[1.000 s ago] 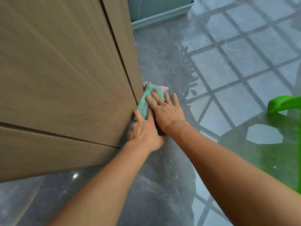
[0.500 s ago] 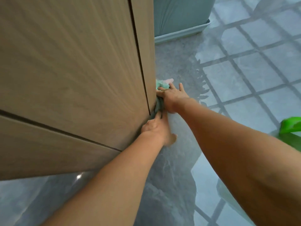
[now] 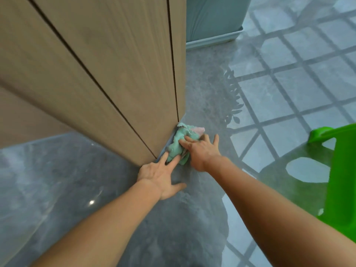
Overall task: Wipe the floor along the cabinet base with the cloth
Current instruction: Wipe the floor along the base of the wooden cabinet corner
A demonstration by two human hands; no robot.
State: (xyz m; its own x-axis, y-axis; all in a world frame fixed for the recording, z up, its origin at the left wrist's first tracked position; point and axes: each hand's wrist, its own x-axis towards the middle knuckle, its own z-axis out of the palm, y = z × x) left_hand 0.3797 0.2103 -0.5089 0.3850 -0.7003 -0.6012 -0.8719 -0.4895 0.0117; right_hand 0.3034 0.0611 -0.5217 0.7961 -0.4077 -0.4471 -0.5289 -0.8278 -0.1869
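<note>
A crumpled mint-green cloth (image 3: 178,143) with a pink corner lies on the glossy grey floor (image 3: 77,180), pushed against the base of the tan wooden cabinet (image 3: 115,74). My right hand (image 3: 200,151) presses flat on the cloth's right side, fingers spread. My left hand (image 3: 159,174) lies on the floor just below it, two fingers reaching onto the cloth's lower edge beside the cabinet base. The part of the cloth under my right palm is hidden.
A bright green plastic stool (image 3: 341,170) stands on the right. A pale teal container (image 3: 213,22) sits on the floor beyond the cabinet's far corner. The floor reflects a window grid and a plant's leaves.
The view has shifted and more of the cloth shows now. My left hand has spread flat, fingers now on the cloth's lower edge; my right hand still presses the cloth at the cabinet base.
</note>
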